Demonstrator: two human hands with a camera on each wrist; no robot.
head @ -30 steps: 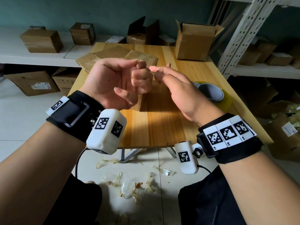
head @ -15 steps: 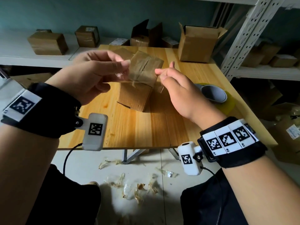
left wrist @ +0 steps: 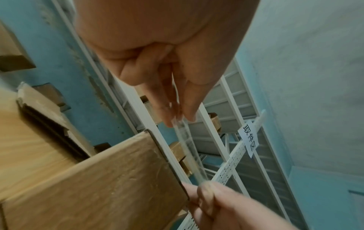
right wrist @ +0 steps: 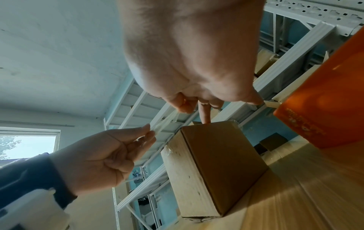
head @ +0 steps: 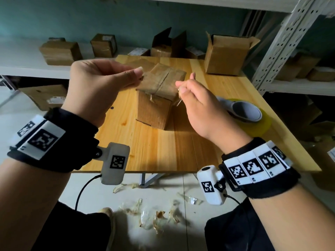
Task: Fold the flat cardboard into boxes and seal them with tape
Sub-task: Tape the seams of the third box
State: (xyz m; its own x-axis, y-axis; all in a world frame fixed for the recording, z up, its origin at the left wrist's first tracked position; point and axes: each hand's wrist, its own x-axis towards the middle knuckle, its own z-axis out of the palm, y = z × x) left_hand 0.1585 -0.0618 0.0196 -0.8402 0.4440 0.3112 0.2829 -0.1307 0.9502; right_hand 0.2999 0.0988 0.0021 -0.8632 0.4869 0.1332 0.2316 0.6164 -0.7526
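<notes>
A small folded cardboard box (head: 155,98) stands on the wooden table (head: 163,147), its closed top flaps facing me. A strip of clear tape (left wrist: 189,154) is stretched in the air just above the box (right wrist: 212,168). My left hand (head: 139,75) pinches one end of the strip between thumb and fingers, left of the box top. At the box's right edge my right hand (head: 179,88) pinches the other end of the tape strip (right wrist: 165,123). In the left wrist view both pinches show: left hand (left wrist: 178,119) above, right hand (left wrist: 204,186) below. A tape roll (head: 248,115) lies on the table behind my right hand.
An open cardboard box (head: 226,55) stands at the table's far right, flat cardboard (head: 137,63) at the far edge. More boxes sit on a white shelf (head: 23,69) behind. A metal rack (head: 282,37) rises on the right. Crumpled tape scraps (head: 154,216) litter the floor.
My hands were close together in front of the box; they have drawn apart, the left hand turning palm down, and the tape strip now spans the box top.
</notes>
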